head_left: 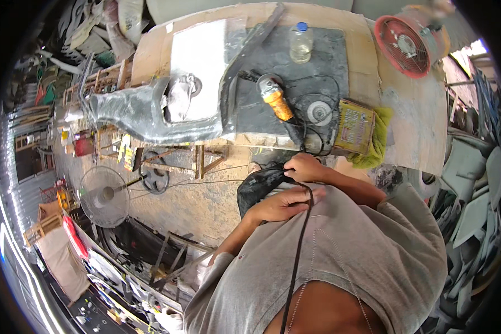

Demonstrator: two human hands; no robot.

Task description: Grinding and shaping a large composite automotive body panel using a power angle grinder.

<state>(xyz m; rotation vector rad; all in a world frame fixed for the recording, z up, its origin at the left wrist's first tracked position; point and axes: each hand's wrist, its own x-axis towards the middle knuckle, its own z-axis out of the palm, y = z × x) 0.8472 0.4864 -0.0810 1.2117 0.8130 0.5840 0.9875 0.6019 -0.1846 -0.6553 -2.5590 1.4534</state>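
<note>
Black mesh item [256, 190]: one, at the person's waist, left of the right hand [305, 167] and above the left hand [281, 205]. Long axis slanting from lower left to upper right, narrow end toward the right hand. Right hand: fingers curled on the mesh's edge. Left hand: fingers bent against the grey shirt [250, 278], by a black cord [301, 245]; whether it grips cannot be told. Table [409, 122]: cardboard-covered, bearing angle grinder [276, 101], bottle [301, 45], yellow container [355, 127]. Room: cluttered workshop, stained floor [192, 209], standing fan [104, 195].
</note>
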